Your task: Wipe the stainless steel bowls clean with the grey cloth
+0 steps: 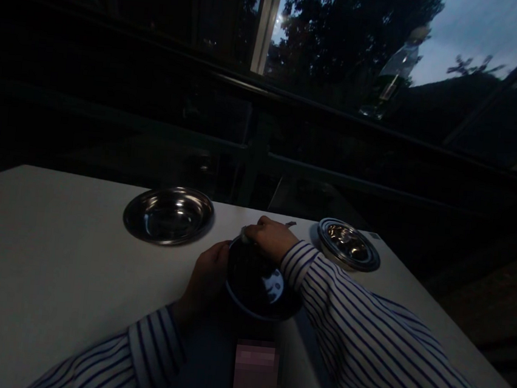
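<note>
My left hand (207, 277) is closed on the left rim of a shiny, dark-looking metal plate (254, 285), which is tilted and held near me over the front of the table. My right hand (270, 238) reaches across to the plate's far rim. Its fingers are closed around a small pale wad (244, 234), pressed against that rim; its material is too dim to tell. Beyond the plate to the left lies a wide, shallow metal dish (169, 216). To the right sits a stack of smaller metal dishes (349, 245).
The white table (52, 247) spreads out around my arms. A small dark object (291, 224) lies near its back edge, just past my right hand. Behind stands a window with a plastic bottle (392, 79) on its ledge. The room is dim.
</note>
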`<state>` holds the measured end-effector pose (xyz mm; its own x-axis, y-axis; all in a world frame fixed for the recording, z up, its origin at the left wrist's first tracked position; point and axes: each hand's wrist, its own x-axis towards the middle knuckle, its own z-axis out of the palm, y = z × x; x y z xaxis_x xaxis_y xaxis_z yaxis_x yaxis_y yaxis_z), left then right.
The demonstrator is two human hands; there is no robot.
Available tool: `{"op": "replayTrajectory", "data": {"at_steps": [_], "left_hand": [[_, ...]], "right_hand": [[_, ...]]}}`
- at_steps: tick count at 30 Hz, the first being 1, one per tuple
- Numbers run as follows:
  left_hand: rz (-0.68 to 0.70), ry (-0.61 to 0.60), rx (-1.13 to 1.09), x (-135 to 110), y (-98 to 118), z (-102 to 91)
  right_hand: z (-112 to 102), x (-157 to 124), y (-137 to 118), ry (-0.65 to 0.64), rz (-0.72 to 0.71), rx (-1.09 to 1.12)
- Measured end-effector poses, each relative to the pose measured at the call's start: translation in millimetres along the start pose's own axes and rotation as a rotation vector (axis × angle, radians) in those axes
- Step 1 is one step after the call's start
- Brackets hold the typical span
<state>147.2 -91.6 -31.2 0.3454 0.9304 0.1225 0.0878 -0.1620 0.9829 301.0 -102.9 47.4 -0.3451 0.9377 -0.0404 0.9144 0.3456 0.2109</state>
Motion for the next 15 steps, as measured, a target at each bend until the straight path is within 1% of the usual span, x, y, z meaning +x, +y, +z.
{"op": "replayTrajectory", "data": {"at_steps": [3, 8, 15], "left_hand": [[0.003, 0.046, 0.030, 1, -1, 0.6], [-0.048, 0.204, 0.104, 4, -2, 0.5], [-0.030, 0.266, 0.097, 6, -6, 0.5]], "right_hand": [[-2, 2, -9, 0.004, -0.046, -0.019], [-6, 4, -19, 0.003, -0.111, -0.035], [-5, 3, -28, 0.013, -0.194, -0.023]]}}
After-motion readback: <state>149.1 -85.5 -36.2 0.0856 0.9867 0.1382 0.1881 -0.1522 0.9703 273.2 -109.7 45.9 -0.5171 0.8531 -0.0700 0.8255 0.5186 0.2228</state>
